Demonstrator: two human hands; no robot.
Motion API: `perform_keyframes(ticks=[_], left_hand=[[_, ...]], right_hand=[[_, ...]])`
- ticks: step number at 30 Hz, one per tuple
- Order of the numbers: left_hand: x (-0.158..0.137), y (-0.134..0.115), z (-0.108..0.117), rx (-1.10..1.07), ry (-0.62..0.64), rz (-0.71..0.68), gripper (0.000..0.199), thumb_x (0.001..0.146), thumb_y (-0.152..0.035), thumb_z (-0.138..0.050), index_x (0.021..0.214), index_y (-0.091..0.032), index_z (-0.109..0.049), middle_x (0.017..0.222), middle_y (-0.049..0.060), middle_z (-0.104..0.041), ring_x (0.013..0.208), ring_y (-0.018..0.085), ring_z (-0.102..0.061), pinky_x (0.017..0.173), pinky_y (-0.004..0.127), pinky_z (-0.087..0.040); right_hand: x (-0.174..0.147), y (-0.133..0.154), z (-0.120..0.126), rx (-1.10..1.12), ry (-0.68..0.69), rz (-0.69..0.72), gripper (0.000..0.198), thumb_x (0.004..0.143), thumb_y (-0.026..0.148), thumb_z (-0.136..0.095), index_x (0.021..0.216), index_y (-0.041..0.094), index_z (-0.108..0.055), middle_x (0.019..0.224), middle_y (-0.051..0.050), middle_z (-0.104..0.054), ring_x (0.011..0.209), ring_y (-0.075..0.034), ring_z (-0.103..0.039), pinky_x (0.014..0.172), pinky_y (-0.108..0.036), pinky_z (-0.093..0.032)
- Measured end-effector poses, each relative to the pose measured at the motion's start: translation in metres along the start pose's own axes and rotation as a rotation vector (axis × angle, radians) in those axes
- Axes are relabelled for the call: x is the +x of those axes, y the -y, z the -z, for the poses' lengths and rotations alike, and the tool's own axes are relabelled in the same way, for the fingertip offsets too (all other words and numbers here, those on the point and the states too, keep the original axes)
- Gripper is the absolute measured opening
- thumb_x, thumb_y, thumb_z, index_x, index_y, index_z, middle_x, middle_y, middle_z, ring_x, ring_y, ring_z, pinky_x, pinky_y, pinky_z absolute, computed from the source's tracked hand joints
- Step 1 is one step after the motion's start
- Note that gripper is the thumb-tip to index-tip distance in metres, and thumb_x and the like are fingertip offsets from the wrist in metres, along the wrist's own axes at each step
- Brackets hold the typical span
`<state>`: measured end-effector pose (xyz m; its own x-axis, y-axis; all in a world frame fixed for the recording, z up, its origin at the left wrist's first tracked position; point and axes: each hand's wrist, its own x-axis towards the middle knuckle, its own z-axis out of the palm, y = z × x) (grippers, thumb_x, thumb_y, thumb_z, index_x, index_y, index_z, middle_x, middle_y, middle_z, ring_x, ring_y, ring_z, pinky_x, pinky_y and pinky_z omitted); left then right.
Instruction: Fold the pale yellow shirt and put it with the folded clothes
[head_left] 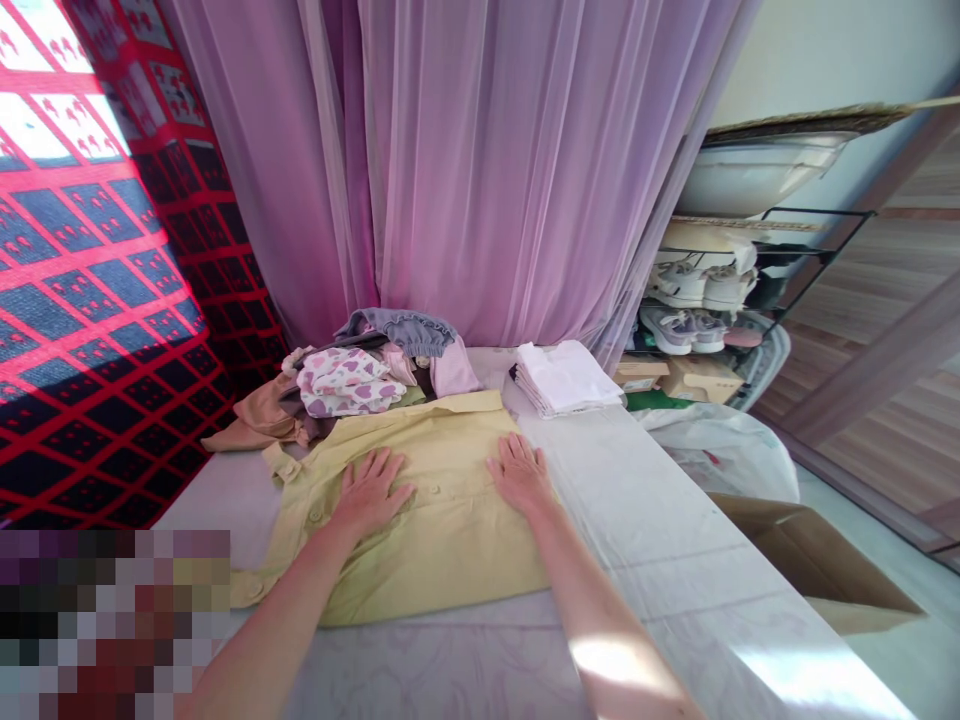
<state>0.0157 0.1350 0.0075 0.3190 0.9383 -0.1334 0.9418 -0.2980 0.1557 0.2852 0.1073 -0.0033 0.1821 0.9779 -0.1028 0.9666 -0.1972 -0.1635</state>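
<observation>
A yellow buttoned garment (450, 540) lies spread on the pale covered table, with buttons along its left part and a buttoned strap or cuff sticking out at the left. My left hand (372, 492) rests flat on its left half, fingers apart. On the upper right part, near the garment's edge, my right hand (520, 470) lies flat with spread fingers. Neither hand grips the cloth. The garment's far edge reaches a pile of crumpled clothes (352, 380), among them a white piece with purple hearts and a grey-blue gathered one.
Folded white cloths (566, 375) are stacked at the table's far right. Purple curtains (480, 170) hang behind, and a red-and-black patterned cloth (97, 280) is at left. On the right stand a shoe rack (810, 250), a plastic bag (735, 450) and an open cardboard box (810, 560).
</observation>
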Motion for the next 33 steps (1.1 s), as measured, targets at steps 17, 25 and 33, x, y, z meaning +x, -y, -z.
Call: perform_keyframes(ticks=[17,25,33], left_hand=[[-0.012,-0.096,-0.006,-0.002,-0.141,-0.407,0.052,0.099,-0.045,-0.029,0.142,-0.021,-0.045,0.153,0.005,-0.041,0.145,0.021,-0.028,0.12,0.041,-0.019],[-0.008,-0.093,-0.033,-0.001,-0.135,-0.309,0.06,0.098,-0.054,-0.029,0.147,-0.022,-0.038,0.155,0.005,-0.037,0.144,0.023,-0.029,0.119,0.044,-0.018],[-0.014,-0.094,-0.03,0.024,-0.137,-0.27,0.059,0.098,-0.052,-0.03,0.148,-0.021,-0.038,0.155,0.006,-0.037,0.144,0.024,-0.03,0.119,0.047,-0.018]], right_hand=[[-0.004,-0.02,-0.006,0.017,-0.037,-0.027,0.06,0.098,0.042,-0.024,0.152,0.017,-0.029,0.16,-0.009,-0.023,0.147,-0.023,-0.017,0.116,-0.052,-0.013],[-0.005,-0.02,-0.005,0.007,-0.044,-0.028,0.058,0.099,0.041,-0.025,0.152,0.017,-0.03,0.16,-0.009,-0.023,0.147,-0.023,-0.018,0.116,-0.051,-0.014],[-0.011,-0.011,0.006,0.022,-0.224,0.091,0.052,0.099,0.032,-0.028,0.149,0.018,-0.037,0.157,-0.008,-0.031,0.145,-0.023,-0.023,0.117,-0.052,-0.011]])
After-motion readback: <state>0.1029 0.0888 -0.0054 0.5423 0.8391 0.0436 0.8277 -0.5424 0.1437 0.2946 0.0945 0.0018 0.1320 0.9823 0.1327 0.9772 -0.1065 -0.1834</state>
